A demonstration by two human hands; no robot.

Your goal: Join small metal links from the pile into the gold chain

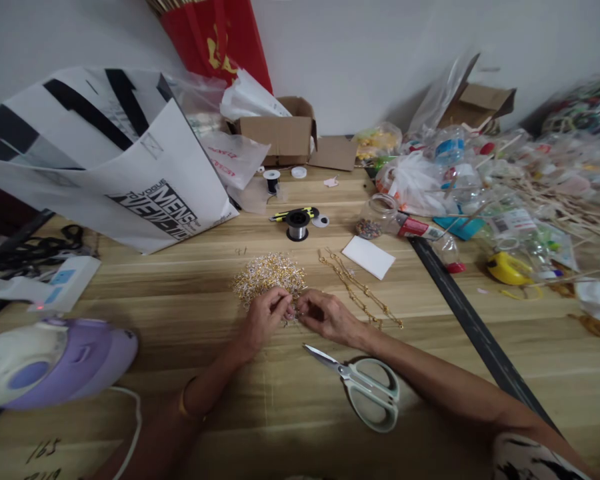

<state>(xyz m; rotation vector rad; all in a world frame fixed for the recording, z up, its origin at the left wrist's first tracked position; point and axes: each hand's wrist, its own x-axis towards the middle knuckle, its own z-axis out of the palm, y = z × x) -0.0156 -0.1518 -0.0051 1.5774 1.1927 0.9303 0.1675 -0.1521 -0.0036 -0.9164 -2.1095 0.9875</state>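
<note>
Gold and clear beading lies heaped in a small loose pile [270,272] at the middle of the wooden table [260,387], and both of the person's hands meet at its near right edge. On the left hand [266,315], thumb and forefinger are pressed together at the tips; whatever they may pinch is too small for me to make out. The right hand [334,319] curls inward just beside it, and I cannot tell whether its fingertips close on anything. Just right of that hand stretches a gold chain [361,297], doubled into two strands, with a white card [369,257] beyond it. Nearer, below the right forearm, lie pale-handled scissors [363,387], the blades pointing toward the hands. On the far side of the pile stands a black spool of silvery wire [297,228], and to its right a clear jar [377,217] holds small beads. A large white bag [147,180] leans at far left, a purple-and-white appliance [75,367] sits at near left, and clear plastic bottles [463,180] crowd the far right.
</note>
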